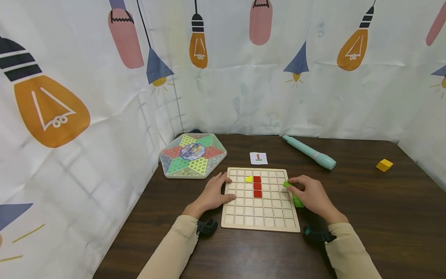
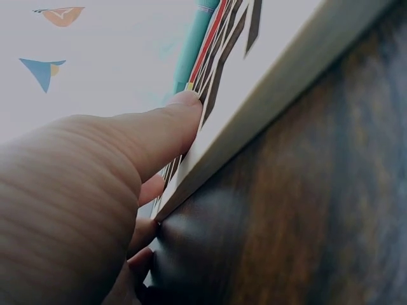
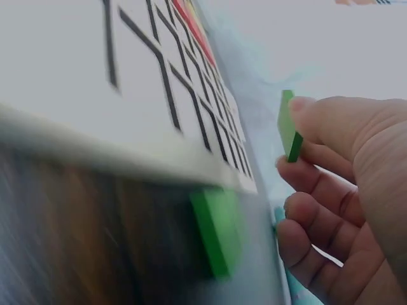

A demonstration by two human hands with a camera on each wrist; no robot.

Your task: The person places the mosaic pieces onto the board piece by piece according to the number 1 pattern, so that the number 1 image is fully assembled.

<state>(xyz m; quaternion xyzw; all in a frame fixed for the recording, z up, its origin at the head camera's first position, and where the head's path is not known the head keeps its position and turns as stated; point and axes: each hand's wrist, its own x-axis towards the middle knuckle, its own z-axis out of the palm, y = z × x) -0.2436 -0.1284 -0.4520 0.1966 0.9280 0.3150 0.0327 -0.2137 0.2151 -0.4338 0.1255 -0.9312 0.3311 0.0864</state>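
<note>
Your table [image 1: 369,221]: dark brown, wood-grained | before you: wooden grid board [image 1: 259,223] | just beside its right edge: green block [image 1: 298,202] | beyond it: small printed card [image 1: 258,159] | your far left: hexagonal box [image 1: 192,155] | your right: teal stick [image 1: 308,152], yellow block [image 1: 384,165]

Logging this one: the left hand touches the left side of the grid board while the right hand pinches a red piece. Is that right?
Not quite: the piece that the right hand pinches is green, not red, as the right wrist view shows. The left hand does touch the grid board's left side.
</note>
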